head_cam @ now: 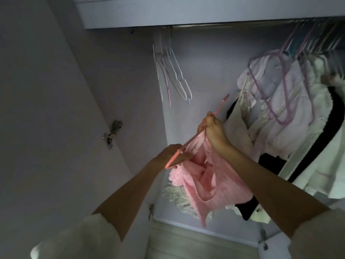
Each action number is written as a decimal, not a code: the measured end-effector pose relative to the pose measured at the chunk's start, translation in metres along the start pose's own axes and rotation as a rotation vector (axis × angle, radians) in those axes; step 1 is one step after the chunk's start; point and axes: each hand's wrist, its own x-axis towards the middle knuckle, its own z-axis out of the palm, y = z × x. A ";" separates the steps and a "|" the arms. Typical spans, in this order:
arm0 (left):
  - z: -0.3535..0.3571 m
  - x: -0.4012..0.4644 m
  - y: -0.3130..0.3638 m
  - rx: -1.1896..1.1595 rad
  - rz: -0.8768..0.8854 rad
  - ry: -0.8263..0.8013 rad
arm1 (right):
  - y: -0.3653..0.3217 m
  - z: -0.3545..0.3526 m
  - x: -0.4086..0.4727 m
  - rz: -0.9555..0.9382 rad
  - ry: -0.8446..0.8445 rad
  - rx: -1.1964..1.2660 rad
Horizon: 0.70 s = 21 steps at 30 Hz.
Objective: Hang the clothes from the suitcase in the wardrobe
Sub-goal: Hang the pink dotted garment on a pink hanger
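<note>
**Pink garment meets hanger at open wardrobe**

A person stands before an open wardrobe (205,58), both bare forearms raised, working a pink garment (209,182) onto a pink plastic hanger (188,144). The right hand (212,128) is curled round the middle of the hanger, fingers closed over the bar and the top edge of the cloth. The left hand (173,154) grips the hanger's lower end, thumb and fingers pinched on it, with the fabric bunched just beside the palm. The hanger lies tilted, its far tip pointing up toward the rail (214,25). The garment hangs in loose folds below both hands, in front of the wardrobe's lower shelf; how much of it sits on the hanger cannot be told.

On the rail, a cluster of empty pastel hangers (171,71) dangles at left, well apart from the hands. At right hang white garments (280,101) on lilac hangers, a dark one (317,146) among them, near the right forearm. A metal hinge (112,133) shows on the door panel at left. Pale sleeves (84,238) cover the upper arms.
</note>
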 end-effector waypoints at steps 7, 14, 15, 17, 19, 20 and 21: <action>-0.013 0.001 0.011 -0.468 0.023 0.069 | 0.002 -0.032 0.002 0.049 0.085 -0.080; -0.037 0.001 0.029 -0.205 -0.017 0.281 | 0.016 -0.032 0.004 0.189 0.211 -0.006; -0.038 0.000 0.031 -0.226 -0.057 0.288 | 0.014 -0.031 0.004 0.237 0.198 0.049; -0.039 -0.001 0.034 -0.291 -0.128 0.307 | 0.007 -0.025 -0.001 0.356 0.159 0.091; -0.040 -0.001 0.039 -0.329 -0.172 0.323 | 0.007 -0.024 -0.004 0.456 0.084 0.093; -0.042 -0.003 0.041 -0.338 -0.181 0.331 | 0.009 -0.023 -0.003 0.497 0.043 0.079; -0.042 -0.004 0.042 -0.342 -0.187 0.337 | 0.010 -0.023 -0.003 0.513 0.019 0.066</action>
